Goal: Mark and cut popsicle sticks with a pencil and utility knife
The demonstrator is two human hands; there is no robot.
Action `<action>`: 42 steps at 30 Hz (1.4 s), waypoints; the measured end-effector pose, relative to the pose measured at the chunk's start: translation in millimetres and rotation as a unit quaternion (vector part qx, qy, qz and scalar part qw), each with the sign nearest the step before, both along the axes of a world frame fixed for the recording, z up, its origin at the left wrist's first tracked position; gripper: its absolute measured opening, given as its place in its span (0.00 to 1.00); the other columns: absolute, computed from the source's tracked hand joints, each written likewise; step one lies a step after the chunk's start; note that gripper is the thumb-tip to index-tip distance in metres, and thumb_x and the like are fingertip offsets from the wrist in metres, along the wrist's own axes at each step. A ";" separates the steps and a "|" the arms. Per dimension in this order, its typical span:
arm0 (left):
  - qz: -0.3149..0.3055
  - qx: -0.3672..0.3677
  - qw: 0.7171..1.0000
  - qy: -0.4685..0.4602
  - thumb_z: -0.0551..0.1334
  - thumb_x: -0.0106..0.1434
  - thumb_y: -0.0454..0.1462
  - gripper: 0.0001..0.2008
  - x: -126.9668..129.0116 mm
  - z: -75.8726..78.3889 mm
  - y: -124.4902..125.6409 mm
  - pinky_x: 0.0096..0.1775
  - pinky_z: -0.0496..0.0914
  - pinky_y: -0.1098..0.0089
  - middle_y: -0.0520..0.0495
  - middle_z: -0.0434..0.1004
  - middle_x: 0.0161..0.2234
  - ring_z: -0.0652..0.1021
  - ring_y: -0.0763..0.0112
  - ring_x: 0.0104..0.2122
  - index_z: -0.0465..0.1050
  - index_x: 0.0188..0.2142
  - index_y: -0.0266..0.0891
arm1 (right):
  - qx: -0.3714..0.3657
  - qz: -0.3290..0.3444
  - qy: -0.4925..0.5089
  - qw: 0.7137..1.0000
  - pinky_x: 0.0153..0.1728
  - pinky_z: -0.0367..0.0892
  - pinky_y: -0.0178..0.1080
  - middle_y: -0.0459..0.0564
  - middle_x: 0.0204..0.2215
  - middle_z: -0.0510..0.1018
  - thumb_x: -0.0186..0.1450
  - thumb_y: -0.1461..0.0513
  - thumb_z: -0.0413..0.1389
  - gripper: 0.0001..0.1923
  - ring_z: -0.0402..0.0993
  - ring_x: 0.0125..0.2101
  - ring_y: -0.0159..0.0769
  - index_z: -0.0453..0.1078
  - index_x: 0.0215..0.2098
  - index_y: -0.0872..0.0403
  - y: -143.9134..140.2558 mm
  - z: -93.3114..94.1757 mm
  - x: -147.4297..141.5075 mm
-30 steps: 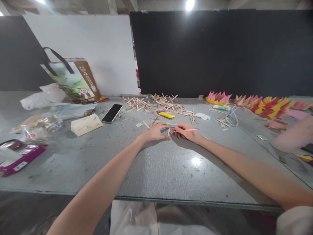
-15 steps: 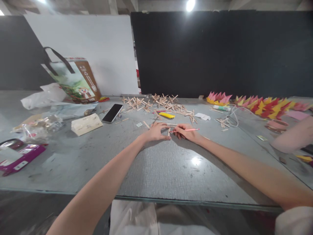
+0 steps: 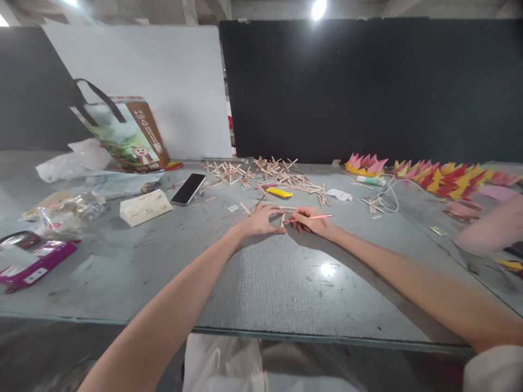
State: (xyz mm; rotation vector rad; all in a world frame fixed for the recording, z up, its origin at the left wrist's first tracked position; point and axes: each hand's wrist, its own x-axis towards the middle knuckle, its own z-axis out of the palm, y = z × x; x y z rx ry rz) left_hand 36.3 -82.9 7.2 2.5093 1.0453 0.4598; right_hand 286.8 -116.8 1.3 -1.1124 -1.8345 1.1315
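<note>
Head view: a thin pink pencil [image 3: 314, 216] is pinched in the closed grip of the right hand [image 3: 312, 220], its long axis lying nearly level, left to right, tip toward a short pale wooden stick [image 3: 282, 219]. That stick is pressed flat on the grey bench [image 3: 261, 272] by the left hand [image 3: 261, 220], fingers down. More sticks [image 3: 269, 171] are heaped farther off.

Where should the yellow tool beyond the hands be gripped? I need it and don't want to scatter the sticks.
Probably at its middle, from above. The yellow tool lies flat and lengthwise on the table, so fingers can pinch across its narrow sides. Come in from the near side: the wooden sticks crowd its far side, while the near edge shows barer table.
</note>
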 end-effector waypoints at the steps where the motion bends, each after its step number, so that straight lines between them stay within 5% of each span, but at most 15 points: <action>1: 0.000 0.000 1.000 0.001 0.71 0.62 0.60 0.38 0.0 -0.4 0.3 0.73 0.51 0.44 0.41 0.68 0.71 0.61 0.41 0.73 0.76 0.66 0.48 | 0.000 -0.004 0.002 1.000 0.17 0.54 0.33 0.46 0.21 0.77 0.67 0.44 0.60 0.23 0.69 0.18 0.29 0.73 0.31 0.54 0.3 -0.4 0.0; 29: -0.002 0.001 1.000 -0.004 0.71 0.61 0.60 0.37 0.8 -0.5 0.4 0.73 0.50 0.44 0.40 0.68 0.71 0.61 0.42 0.73 0.76 0.65 0.48 | 0.018 -0.013 -0.033 0.999 0.18 0.54 0.34 0.45 0.19 0.75 0.70 0.45 0.57 0.21 0.68 0.17 0.30 0.72 0.31 0.54 1.3 -0.2 2.2; 42: -0.001 0.005 1.000 -0.003 0.70 0.61 0.62 0.39 0.1 -6.4 3.2 0.71 0.53 0.41 0.39 0.68 0.71 0.61 0.40 0.73 0.76 0.65 0.48 | 0.041 0.023 -0.009 0.999 0.26 0.62 0.36 0.46 0.30 0.78 0.74 0.43 0.55 0.22 0.70 0.23 0.32 0.74 0.42 0.53 -11.1 3.6 0.2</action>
